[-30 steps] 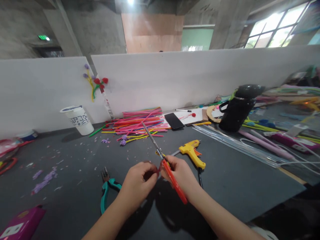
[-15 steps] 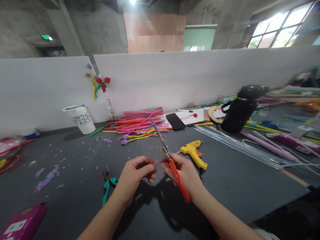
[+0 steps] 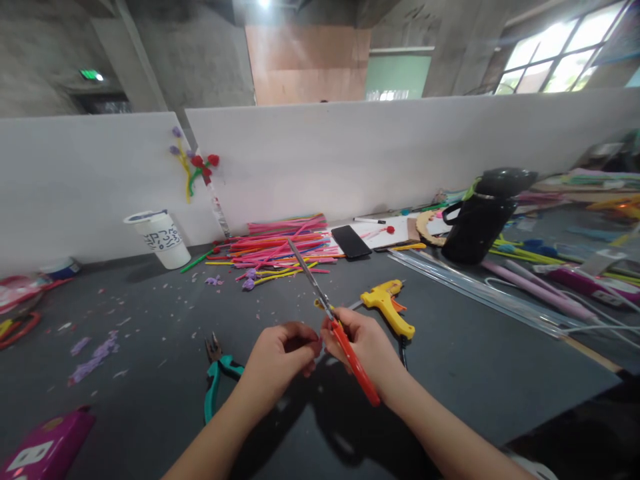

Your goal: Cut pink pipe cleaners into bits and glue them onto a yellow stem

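Observation:
My right hand is closed around scissors with red handles; their metal blades point up and away toward the pile of coloured pipe cleaners. My left hand is curled beside it, fingertips pinched on something small that I cannot make out. The two hands touch at the fingertips, above the dark grey table.
Teal-handled pliers lie left of my left hand. A yellow glue gun lies just beyond my right hand. A phone, a white cup, a black flask and a pink case stand around. Purple scraps litter the left.
My left hand's fingers were raised with a small pink bit showing; they have curled back down against the right hand. The scissors tilted slightly left.

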Demonstrator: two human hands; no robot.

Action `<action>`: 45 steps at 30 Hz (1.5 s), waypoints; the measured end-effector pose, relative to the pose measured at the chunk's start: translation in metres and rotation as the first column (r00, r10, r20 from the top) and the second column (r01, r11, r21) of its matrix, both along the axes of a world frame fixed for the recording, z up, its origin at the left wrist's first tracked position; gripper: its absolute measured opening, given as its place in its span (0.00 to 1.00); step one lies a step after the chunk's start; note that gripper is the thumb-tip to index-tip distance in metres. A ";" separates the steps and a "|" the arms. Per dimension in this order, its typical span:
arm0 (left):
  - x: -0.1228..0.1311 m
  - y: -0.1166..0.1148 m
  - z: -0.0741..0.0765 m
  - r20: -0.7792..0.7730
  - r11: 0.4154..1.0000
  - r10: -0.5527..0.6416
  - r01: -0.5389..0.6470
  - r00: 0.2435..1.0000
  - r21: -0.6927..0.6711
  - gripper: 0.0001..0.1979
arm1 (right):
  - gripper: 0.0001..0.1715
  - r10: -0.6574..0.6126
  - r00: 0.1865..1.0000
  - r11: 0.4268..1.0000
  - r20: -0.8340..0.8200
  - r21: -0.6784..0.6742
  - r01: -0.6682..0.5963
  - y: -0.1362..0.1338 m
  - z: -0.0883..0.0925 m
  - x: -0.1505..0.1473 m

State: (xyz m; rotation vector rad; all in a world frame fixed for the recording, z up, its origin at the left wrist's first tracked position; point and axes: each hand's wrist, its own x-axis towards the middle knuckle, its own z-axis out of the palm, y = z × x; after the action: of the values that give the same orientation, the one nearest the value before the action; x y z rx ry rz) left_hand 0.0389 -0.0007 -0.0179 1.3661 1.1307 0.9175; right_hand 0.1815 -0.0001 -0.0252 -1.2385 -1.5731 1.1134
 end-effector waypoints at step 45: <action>-0.016 0.005 0.009 0.525 0.926 0.325 -0.377 0.787 -0.008 0.01 | 0.24 -0.332 0.454 0.892 0.827 0.431 -0.133 -0.013 -0.015 -0.001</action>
State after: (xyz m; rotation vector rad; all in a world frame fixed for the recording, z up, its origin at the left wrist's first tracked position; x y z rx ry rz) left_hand 0.0226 0.0041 -0.0086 0.8967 0.9322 1.5287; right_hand 0.1804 -0.0134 -0.0406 -1.6656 -2.2904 -0.1622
